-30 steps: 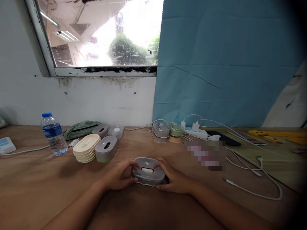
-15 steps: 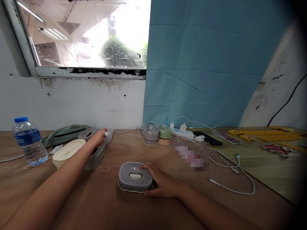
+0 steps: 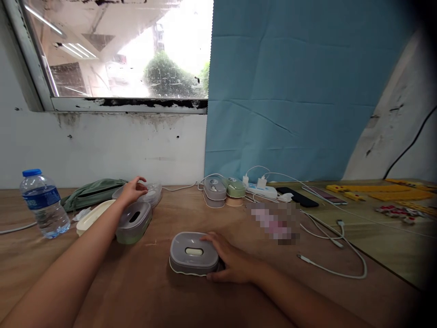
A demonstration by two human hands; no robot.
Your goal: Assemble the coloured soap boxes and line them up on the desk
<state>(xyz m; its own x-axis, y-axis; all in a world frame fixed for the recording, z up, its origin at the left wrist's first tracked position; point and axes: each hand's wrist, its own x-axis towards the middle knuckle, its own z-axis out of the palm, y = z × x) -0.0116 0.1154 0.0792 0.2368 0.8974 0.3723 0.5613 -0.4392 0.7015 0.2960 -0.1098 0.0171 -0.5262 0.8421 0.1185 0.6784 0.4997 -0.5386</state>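
Note:
My right hand [image 3: 228,259] grips the right end of a grey oval lidded box [image 3: 184,243], thumb at the front and fingers over the lid's edge. The box rests on the table, with a small cream piece [image 3: 194,251] in the slot of its lid. Over on the left, my left hand [image 3: 134,191] is above some clear plastic parts [image 3: 154,196], fingers apart and slightly curled, with nothing visible in them. Below that hand is a stack of grey slotted lids with green beneath [image 3: 134,223]. My left forearm partly covers a stack of cream oval trays [image 3: 94,217].
A water bottle [image 3: 44,205] and a green pouch [image 3: 94,193] are at the left. Two finished-looking boxes, grey [image 3: 214,191] and green [image 3: 235,187], stand by a power strip [image 3: 262,189]. Phones, white cables [image 3: 341,273] and yellow pieces [image 3: 385,189] lie to the right.
My left hand has drawn back slightly to the left, and its fingers have lifted off the clear parts and spread. The right hand still grips the grey box.

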